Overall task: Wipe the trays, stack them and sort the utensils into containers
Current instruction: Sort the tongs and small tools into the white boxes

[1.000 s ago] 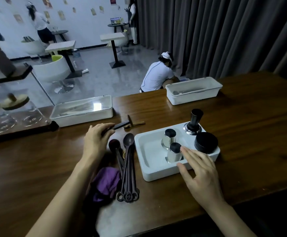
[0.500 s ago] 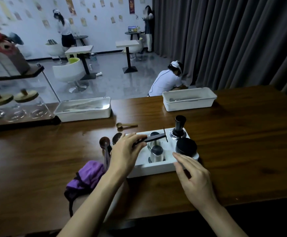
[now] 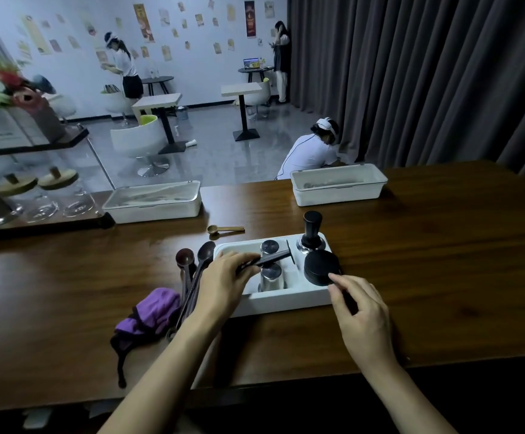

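Over a white rectangular tray (image 3: pixel 286 300) on the glossy wooden bench (image 3: pixel 442 261), the left hand (image 3: pixel 223 280) pinches a slim dark T-shaped tool (image 3: pixel 273 259) in its fingers; the right hand (image 3: pixel 361 308), fingers relaxed and empty, is near a round black puck (image 3: pixel 319 266).

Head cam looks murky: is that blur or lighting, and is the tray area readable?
Head view: no motion blur on the left hand or white tray; the wooden table is underlit against the bright room, so the dark tool it grips blends into the steel cups; pale glare on the table beside the left container; edges bow from the wide lens.
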A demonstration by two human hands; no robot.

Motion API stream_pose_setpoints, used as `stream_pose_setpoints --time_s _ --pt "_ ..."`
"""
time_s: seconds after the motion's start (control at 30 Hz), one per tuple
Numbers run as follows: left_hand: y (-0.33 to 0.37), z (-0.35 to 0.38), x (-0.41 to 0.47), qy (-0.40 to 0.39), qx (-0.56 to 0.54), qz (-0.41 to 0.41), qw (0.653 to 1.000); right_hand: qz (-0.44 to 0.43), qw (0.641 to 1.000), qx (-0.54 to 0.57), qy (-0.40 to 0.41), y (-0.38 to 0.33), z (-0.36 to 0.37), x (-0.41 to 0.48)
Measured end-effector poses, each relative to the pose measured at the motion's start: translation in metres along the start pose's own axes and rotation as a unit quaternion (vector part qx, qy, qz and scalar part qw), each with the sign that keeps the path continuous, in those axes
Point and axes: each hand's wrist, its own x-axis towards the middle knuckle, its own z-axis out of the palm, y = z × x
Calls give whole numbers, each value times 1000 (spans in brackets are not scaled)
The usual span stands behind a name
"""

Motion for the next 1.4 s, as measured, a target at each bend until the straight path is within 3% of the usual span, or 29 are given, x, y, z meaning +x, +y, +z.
stream_pose_setpoints --time_s 0.23,0.5,0.87,1.07,1.4 --pt "-2 -1 6 -25 26 8 999 50 998 8 -21 4 -4 4" --pt "-4 -2 11 -38 33 22 999 115 987 46 -106 12 -2 12" --pt "-16 -1 -6 -39 44 9 998 124 971 73 -192 12 -9 36" --pt "-13 -13 -45 6 -10 -106 994 116 966 77 -217 17 -9 45" --pt "3 -20 -70 14 -79 -171 982 177 941 69 -280 25 -3 53"
